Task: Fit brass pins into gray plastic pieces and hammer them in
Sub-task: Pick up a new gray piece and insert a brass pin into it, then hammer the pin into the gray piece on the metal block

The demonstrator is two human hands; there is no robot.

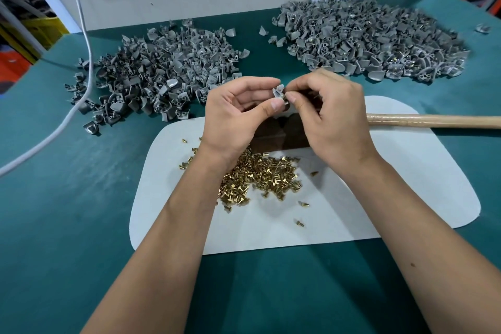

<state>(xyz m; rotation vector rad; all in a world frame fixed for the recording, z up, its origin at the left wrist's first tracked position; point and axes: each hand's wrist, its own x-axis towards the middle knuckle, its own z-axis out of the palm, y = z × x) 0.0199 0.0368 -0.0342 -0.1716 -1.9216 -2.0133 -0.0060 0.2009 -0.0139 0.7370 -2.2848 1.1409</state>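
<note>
- Pinching one gray plastic piece [278, 90] between both sets of fingers, my left hand [235, 114] and right hand [329, 114] hold it above the white mat [406, 198] at the counter's [67, 211] middle.
- Brass pins [260, 179] lie heaped on the mat near my wrists.
- Gray piles flank the counter's far edge.

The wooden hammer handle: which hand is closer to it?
Right. The right hand hovers just beside the wooden handle; the left hand is farther away, across the gray piece.

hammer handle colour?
Light natural wood, pale tan, on the hammer handle; head view, lying at the right on the white mat.
</note>
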